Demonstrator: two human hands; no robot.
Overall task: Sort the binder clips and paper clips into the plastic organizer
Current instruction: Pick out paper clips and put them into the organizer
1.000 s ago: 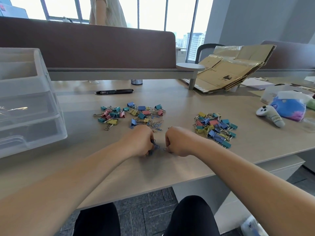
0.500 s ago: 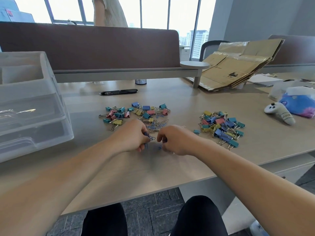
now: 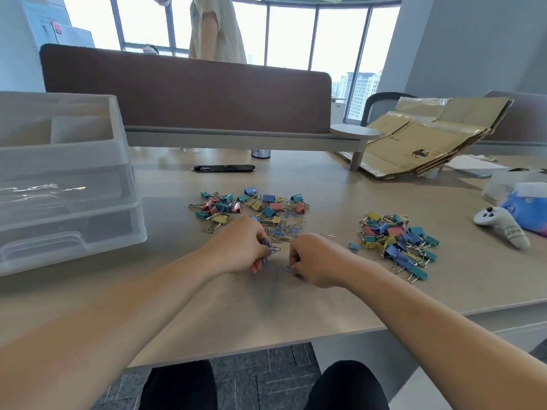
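My left hand [image 3: 241, 247] grips a small bunch of blue paper clips [image 3: 268, 250] just above the desk. My right hand [image 3: 315, 260] pinches one blue paper clip [image 3: 287, 268] lying on the desk. Behind the hands lies a loose heap of paper clips [image 3: 285, 230], and behind that a pile of coloured binder clips [image 3: 251, 205]. A second pile of binder clips [image 3: 396, 241] lies to the right. The clear plastic organizer [image 3: 63, 184] with drawers stands at the left.
A black pen-like case [image 3: 223, 168] lies at the back of the desk [image 3: 266, 315]. Flattened cardboard [image 3: 420, 143] leans at the back right. A white controller [image 3: 503, 227] and a blue pack [image 3: 529, 208] lie at the far right. A person stands behind the divider [image 3: 189, 102].
Both hands have shifted slightly left along the desk while picking paper clips; my left hand now holds a visible bunch of blue clips. The camera has tilted up a little.
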